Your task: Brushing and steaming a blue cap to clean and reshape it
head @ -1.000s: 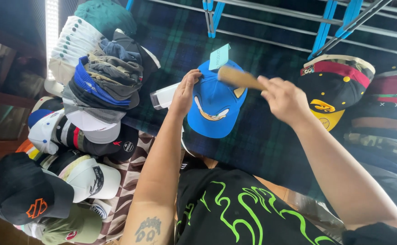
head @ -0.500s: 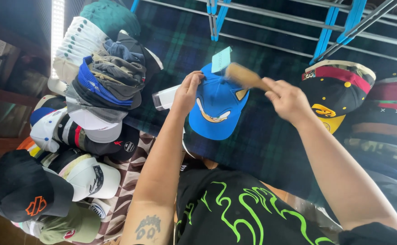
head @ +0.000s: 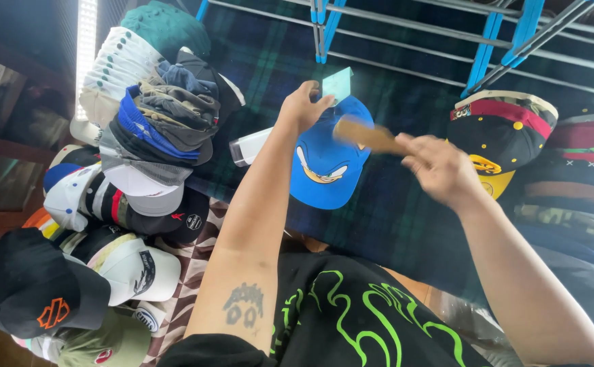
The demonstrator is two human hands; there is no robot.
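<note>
Left hand [head: 302, 107]: fingers curled, gripping the top edge of the blue cap [head: 327, 163].
Right hand [head: 439, 166]: fingers closed round the handle of a wooden brush [head: 366, 136], blurred.
Blue cap: directly below left fingertips, on dark plaid cloth [head: 392, 217]; brush head over its crown.
Surroundings: stacked caps [head: 151, 129] well left of left fingers.

Bright strip light [head: 87, 47] glares upper left; the brush [head: 368, 136] is motion-blurred.

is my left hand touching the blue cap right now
Touching. The head view shows the left hand gripping the top edge of the blue cap, fingers curled over it with no gap visible.
</note>
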